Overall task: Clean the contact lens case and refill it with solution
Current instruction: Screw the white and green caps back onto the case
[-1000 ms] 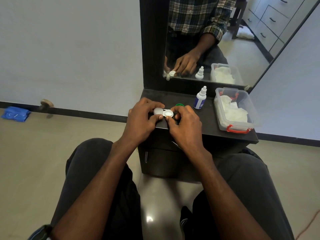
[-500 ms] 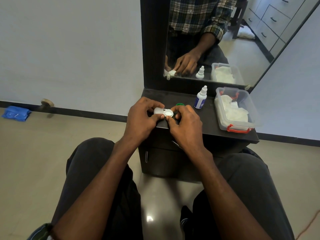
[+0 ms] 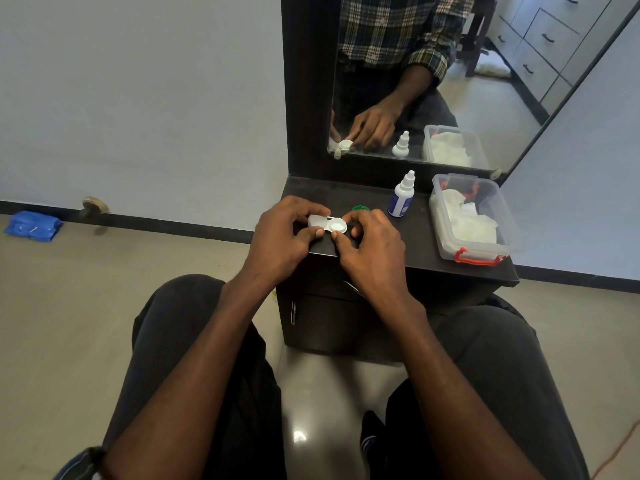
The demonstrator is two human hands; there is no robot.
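Left hand (image 3: 280,237) and right hand (image 3: 372,249), fingers curled, pinch the white contact lens case (image 3: 327,224) above the dark table's (image 3: 426,244) front-left edge. A green cap (image 3: 360,208), half hidden behind the right fingers, lies left of the solution bottle (image 3: 401,196); bare tabletop separates it from the clear box (image 3: 502,233).

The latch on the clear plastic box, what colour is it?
Red latch, clearest in the head view.

A blue cloth (image 3: 33,226) lies on the floor (image 3: 104,306).
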